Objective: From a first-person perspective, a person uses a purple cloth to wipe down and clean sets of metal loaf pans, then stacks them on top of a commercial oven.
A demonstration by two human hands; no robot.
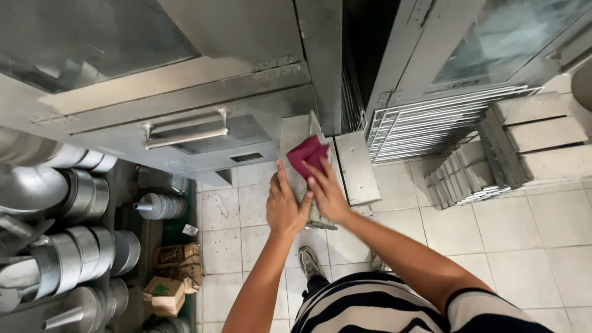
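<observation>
Cloth (308,155) on tray (296,132) under both hands, oven (185,92) behind-left, pans (74,234) far left, rack stack (431,123) right, prob. leaning on pallet (536,132)

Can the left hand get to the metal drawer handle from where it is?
Probably yes: the left hand rests by the red cloth, and nothing visible stands between it and the drawer handle.

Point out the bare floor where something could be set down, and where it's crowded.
Bare tile lies right of the right hand, below the stacked grey trays. A smaller patch sits left of the left hand, under the oven door. The far left is crowded with metal pans and brown paper bags.
</observation>
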